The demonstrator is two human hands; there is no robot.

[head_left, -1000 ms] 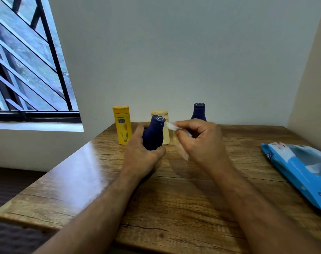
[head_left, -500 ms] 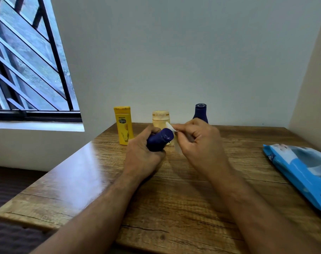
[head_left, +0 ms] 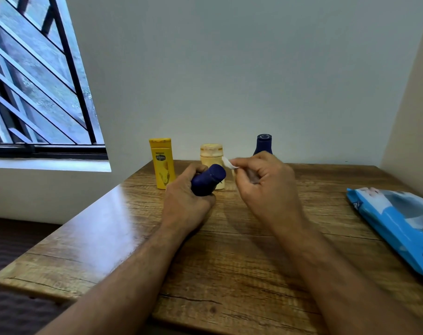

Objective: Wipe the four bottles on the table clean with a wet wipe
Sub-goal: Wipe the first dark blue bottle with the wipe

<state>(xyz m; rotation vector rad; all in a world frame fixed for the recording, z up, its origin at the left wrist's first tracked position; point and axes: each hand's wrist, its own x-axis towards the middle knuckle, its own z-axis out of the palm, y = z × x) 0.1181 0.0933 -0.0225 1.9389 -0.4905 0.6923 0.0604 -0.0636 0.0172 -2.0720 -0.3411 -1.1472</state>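
The left hand (head_left: 184, 199) grips a tilted dark blue bottle (head_left: 208, 180) above the surface (head_left: 229, 250); the right hand (head_left: 266, 187) pinches a wet wipe (head_left: 228, 163) just right of its cap. Three bottles stand far behind.

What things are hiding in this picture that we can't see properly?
Head view:
- Held blue bottle: body hidden by left hand.
- Wet wipe: mostly hidden in right hand.
- Back blue bottle: lower part behind that hand.
- Wipes pack: cut off by right edge.

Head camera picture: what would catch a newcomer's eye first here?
Two bare hands at the middle of the wooden table: the left hand holds a tilted dark blue bottle, the right hand pinches a small white wipe. Behind stand a yellow bottle, a cream bottle and another blue bottle.
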